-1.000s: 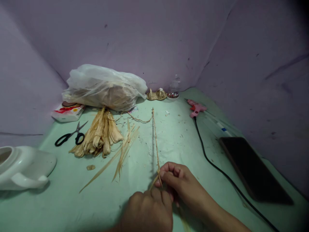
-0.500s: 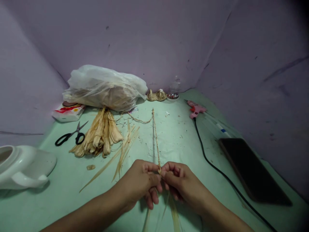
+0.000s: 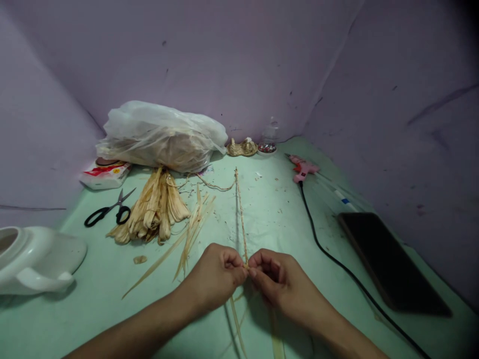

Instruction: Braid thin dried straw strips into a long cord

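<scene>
A thin braided straw cord point(image 3: 241, 214) runs down the middle of the green table from a fixed-looking far end. Its near end is pinched between the fingertips of my left hand point(image 3: 219, 271) and my right hand point(image 3: 279, 276), which nearly touch. Loose flat fibre strands point(image 3: 236, 321) hang below the hands toward the near edge. Left of the cord lie some loose pale strips point(image 3: 192, 229) and a bundle of dried fibre point(image 3: 153, 214).
Black-handled scissors point(image 3: 108, 209), a white ceramic vessel point(image 3: 33, 259) and a white box point(image 3: 107, 175) are at left. A plastic bag point(image 3: 164, 137) stands behind. On the right are a pink glue gun point(image 3: 302, 167), its black cable point(image 3: 329, 257) and a dark tablet point(image 3: 392, 264).
My left hand's lower fingers have curled in, and its thumb now presses at the cord's end. The loose strands below have shifted.
</scene>
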{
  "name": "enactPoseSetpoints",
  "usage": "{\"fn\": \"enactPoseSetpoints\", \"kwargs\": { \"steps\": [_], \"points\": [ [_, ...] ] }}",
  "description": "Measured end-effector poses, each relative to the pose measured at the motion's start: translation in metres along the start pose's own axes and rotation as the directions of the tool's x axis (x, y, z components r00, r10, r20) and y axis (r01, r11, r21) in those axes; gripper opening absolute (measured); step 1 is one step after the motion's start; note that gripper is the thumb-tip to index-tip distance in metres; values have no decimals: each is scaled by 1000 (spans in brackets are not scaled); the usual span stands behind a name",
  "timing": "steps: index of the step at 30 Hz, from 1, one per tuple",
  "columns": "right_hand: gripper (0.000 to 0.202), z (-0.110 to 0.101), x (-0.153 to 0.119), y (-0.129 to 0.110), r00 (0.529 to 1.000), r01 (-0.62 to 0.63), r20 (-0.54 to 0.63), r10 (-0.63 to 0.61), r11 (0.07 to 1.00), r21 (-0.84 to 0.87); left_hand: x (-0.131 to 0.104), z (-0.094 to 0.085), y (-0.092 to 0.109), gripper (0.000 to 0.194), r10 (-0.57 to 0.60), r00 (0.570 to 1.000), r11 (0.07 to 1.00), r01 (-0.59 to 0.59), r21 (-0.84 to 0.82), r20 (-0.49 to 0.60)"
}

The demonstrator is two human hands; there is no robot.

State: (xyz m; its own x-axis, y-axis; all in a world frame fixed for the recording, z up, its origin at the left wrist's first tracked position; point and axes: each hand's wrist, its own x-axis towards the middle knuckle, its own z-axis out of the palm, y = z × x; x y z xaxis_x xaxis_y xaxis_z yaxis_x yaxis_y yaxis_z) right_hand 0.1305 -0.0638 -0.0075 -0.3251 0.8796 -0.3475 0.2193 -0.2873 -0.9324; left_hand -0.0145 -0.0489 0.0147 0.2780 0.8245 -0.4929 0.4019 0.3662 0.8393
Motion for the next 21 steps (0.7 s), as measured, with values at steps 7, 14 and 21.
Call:
{"fn": "enactPoseSetpoints", "kwargs": {
  "steps": [7, 14, 21],
  "points": [
    [14, -6, -5, -1, 998, 49, -10, -54, 956, -291, 2, 3, -5, 10, 8, 1000, 1000, -7, 20, -16],
    [20, -4, -20, -12, 990, 89, -40, -138, 807, -584, 2, 10, -11, 12, 17, 996, 999, -13, 47, -86],
    [21, 9, -28, -1, 955, 247, 75, -286, 633, -734, 1, 14, -11, 12, -39, 995, 998, 35, -50, -95]
  ]
}}
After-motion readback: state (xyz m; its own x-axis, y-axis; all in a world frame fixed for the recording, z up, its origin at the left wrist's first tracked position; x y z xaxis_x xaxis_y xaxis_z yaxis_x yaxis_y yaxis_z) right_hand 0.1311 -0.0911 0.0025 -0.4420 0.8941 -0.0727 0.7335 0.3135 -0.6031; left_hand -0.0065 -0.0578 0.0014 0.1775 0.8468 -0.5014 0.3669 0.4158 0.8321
